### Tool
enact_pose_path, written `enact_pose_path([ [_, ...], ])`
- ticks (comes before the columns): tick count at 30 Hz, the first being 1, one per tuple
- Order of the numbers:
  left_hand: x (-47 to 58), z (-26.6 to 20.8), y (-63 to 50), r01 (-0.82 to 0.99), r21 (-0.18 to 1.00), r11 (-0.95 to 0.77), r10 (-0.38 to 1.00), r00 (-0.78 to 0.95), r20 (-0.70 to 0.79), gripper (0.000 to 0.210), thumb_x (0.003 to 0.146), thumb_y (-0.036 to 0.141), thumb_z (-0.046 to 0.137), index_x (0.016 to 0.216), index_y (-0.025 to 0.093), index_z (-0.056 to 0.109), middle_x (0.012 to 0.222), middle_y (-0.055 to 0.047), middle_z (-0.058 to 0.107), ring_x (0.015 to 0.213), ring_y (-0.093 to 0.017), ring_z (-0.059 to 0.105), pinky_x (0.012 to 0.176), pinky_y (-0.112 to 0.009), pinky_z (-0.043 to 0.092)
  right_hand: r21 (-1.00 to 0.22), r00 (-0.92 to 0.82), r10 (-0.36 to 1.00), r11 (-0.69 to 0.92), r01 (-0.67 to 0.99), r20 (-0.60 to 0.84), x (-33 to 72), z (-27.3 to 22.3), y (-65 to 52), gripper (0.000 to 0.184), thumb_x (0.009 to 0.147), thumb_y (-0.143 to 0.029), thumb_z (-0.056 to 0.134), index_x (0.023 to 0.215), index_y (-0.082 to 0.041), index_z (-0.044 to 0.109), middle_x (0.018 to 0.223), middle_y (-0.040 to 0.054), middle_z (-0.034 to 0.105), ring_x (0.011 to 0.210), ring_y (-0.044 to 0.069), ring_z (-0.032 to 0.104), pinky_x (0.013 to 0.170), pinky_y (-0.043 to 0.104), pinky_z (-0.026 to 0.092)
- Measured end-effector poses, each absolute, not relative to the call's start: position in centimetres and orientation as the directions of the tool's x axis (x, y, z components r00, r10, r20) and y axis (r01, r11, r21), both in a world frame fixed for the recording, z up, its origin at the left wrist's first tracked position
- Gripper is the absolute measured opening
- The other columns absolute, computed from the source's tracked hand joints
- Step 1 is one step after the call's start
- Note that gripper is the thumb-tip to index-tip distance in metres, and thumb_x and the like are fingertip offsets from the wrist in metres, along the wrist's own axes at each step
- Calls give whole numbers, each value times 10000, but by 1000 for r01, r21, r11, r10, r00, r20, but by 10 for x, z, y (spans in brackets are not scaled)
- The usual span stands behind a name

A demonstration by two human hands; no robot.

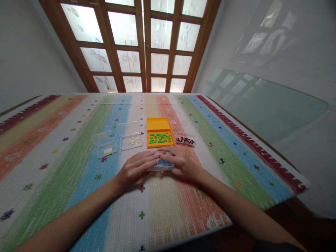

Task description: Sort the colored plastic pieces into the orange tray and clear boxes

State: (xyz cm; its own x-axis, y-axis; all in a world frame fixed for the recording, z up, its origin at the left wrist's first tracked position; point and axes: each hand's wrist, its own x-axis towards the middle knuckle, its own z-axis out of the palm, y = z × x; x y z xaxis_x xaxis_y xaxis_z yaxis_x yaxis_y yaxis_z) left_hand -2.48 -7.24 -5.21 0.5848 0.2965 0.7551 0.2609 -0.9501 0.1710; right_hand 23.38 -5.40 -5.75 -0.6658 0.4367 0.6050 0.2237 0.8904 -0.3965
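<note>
The left forearm (76, 206) and right forearm (233, 199) angle inward, bare; the left hand (138, 166) lies knuckles up, fingers (147, 161) nearly straight; the right hand (182, 162) curls inward, fingertips close to the left's.

A striped cloth (123, 217) spreads across the foreground in bands of white, blue, green, orange, pale yellow and dark red, scattered with little crosses, flowers and other small figures. Beyond its far edge stands a brown wooden double door (144, 75), its frosted panes (123, 28) bright with light and some patterned with plants. A plain pale wall (21, 45) rises on the left. On the right, another wall (309, 59) bears a pale-green glossy panel (262, 108) showing reflections. Dark reddish floor (291, 222) shows at lower right.
</note>
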Motion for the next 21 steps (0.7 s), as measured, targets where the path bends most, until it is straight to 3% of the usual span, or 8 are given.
enact_pose_path([
  [6, -24, -51, -72, 253, 146, -956, 272, 585, 764, 554, 1006, 100, 576, 1550, 145, 478, 1408, -157, 691, 1411, -241, 586, 1131, -477, 567, -471, -698, 498, 844, 255, 515, 234, -43, -61, 659, 931, -443, 758, 1516, -268, 510, 1444, 148, 588, 1341, 290, 566, 1102, 517, 511],
  [12, -26, -55, -72, 317, 114, -941, 290, 588, 755, 635, 981, 133, 658, 1576, 172, 440, 1459, -160, 653, 1409, -254, 589, 1152, -473, 548, -506, -652, 523, 829, 238, 549, 233, -35, -58, 546, 939, -385, 735, 1440, -262, 556, 1371, 126, 646, 1280, 272, 615, 1086, 495, 515],
  [17, -24, -57, -72, 427, 253, -868, 456, 485, 746, 716, 979, 142, 634, 1621, 179, 320, 1558, -201, 544, 1459, -275, 534, 1178, -502, 517, -460, -581, 540, 837, 297, 609, 255, -28, -60, 549, 881, -347, 787, 1372, -259, 560, 1326, 125, 661, 1247, 277, 636, 1077, 488, 514],
  [21, -22, -58, -71, 464, 327, -823, 536, 445, 718, 664, 983, 152, 632, 1581, 194, 349, 1545, -198, 545, 1459, -275, 529, 1189, -510, 500, -487, -531, 643, 766, 420, 552, 303, -26, -68, 493, 889, -339, 761, 1331, -254, 561, 1320, 129, 654, 1251, 281, 638, 1050, 458, 535],
])
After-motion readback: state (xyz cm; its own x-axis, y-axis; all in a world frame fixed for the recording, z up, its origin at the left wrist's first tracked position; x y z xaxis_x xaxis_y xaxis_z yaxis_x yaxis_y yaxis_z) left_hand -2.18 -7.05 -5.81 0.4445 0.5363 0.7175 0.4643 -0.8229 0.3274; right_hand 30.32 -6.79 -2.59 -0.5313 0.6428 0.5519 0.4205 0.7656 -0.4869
